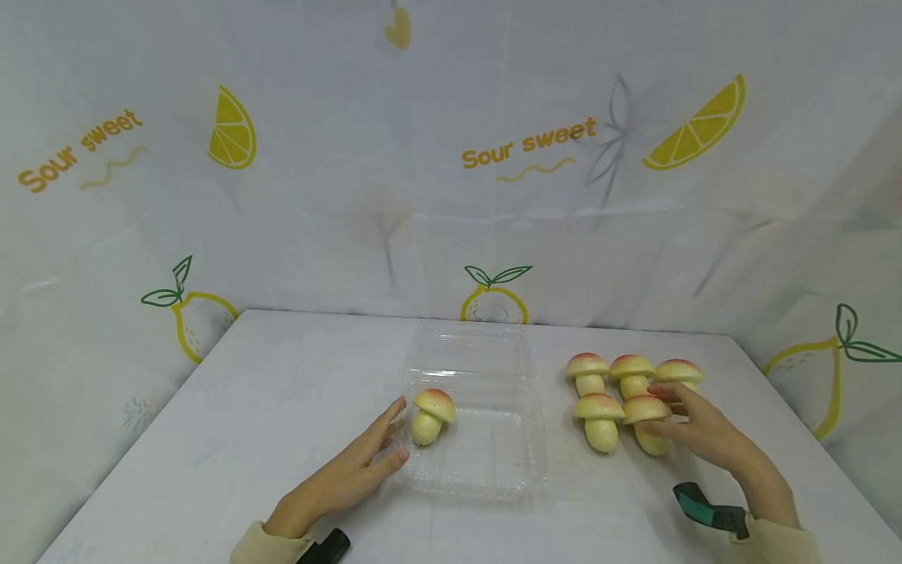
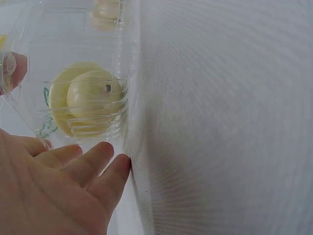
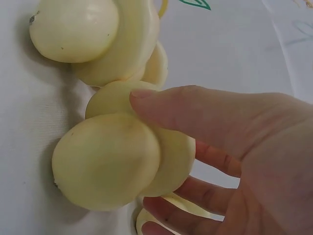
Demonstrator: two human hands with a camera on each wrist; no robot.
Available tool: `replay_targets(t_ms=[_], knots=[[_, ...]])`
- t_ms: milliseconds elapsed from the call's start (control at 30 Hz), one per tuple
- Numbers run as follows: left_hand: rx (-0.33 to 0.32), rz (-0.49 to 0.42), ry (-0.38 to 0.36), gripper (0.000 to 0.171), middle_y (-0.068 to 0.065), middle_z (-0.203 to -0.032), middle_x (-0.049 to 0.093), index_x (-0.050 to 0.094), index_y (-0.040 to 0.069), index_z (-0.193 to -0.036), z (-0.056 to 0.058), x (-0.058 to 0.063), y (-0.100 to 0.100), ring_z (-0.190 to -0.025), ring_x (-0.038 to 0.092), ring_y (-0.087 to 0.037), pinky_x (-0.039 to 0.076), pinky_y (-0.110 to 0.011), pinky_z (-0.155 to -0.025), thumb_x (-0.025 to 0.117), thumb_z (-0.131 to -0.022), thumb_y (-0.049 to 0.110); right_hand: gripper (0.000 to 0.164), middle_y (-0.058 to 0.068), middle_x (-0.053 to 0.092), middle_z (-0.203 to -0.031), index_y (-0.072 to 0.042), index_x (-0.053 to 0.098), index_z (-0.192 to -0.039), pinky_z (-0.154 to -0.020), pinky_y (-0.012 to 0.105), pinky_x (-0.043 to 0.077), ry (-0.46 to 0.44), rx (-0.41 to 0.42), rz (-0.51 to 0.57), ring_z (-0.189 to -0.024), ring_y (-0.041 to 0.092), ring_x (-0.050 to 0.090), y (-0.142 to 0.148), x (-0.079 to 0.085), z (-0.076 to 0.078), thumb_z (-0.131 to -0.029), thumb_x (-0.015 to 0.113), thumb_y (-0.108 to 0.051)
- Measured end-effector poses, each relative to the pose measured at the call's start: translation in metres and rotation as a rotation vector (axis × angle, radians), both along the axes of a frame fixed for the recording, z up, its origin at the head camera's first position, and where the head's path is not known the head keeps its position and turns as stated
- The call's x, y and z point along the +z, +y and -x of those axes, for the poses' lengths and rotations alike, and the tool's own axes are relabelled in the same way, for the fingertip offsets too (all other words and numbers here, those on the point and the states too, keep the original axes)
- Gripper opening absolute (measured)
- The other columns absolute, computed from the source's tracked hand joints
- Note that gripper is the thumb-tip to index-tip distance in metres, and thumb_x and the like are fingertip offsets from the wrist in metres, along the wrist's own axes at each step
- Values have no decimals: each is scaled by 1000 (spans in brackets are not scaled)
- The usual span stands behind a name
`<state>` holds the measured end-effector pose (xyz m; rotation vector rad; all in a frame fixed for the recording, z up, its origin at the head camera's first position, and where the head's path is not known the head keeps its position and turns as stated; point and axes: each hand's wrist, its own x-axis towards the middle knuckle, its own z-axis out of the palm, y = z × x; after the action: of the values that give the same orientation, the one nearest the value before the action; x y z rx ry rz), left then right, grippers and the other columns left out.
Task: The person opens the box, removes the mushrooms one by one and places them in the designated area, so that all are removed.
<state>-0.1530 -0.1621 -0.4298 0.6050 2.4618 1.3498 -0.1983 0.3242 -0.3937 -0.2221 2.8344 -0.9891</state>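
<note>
A clear plastic clamshell box lies with its lid folded back. Inside, at its left, a yellow mushroom with a reddish cap leans to one side. My left hand is against the box's left side, fingers fairly straight; the left wrist view shows the fingertips close by the ribbed wall. At the right, my right hand pinches the cap of the front right mushroom, which rests on the table. Its thumb lies on the cap, with the other fingers bent round the far side.
Beside the held mushroom stands another front mushroom. Several more form a row behind, including a left one and a right one, partly covered by my fingers. A white cloth covers the table; a lemon-printed curtain hangs behind.
</note>
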Motion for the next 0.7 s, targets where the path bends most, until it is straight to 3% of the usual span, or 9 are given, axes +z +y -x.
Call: replay_targets(t_ms=[700], knots=[[-1,1,4,73,-12,-168,5,2,17,-161,0,-2,-1,-147,26,-48,29,-66,-114,46,-106,34,61,36,50,-136,9,45,-134,-93,69,43,116,30,-27,-123,57,46,-22,20,-10,-95,67,-32]])
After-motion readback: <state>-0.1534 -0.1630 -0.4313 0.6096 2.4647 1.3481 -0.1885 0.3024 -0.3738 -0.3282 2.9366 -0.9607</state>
